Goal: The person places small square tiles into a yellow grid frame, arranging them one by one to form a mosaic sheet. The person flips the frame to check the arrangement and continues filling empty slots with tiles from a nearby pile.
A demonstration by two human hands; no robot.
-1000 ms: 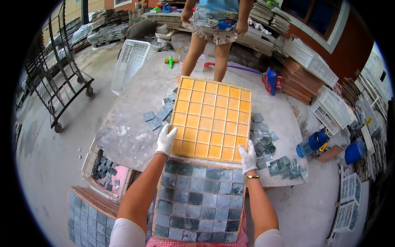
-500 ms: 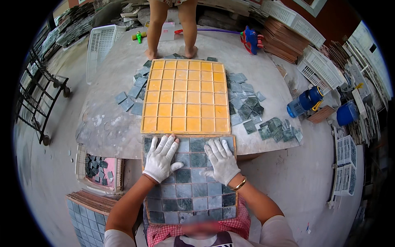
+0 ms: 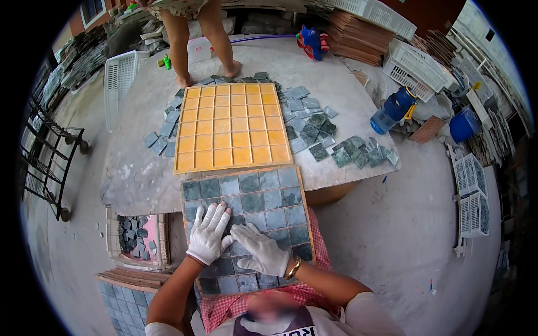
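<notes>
A wooden-edged board of square grey-green stone tiles (image 3: 274, 200) rests across my lap, its far edge at the table's near edge. My left hand (image 3: 209, 234), in a white glove, lies flat on the tiles left of the middle, fingers stretched out. Beside it my gloved right hand (image 3: 261, 249) is spread over the tiles, fingertips close to the left thumb. Neither hand holds anything. Just beyond the board, a yellow grid mould (image 3: 231, 129) with raised ribs sits on the table, no tiles in its squares.
Loose tiles (image 3: 319, 131) flank the mould on the table (image 3: 131, 173). A person's bare legs (image 3: 180, 47) stand on the far side. A blue bottle (image 3: 392, 110) is at the right. Lower left are a crate of tile pieces (image 3: 136, 235) and stacked tiled boards (image 3: 120, 302).
My right hand has slid left and closer to me, toward the left hand. The left hand has come slightly nearer too. The view has turned, and the tiled board sits more slanted.
</notes>
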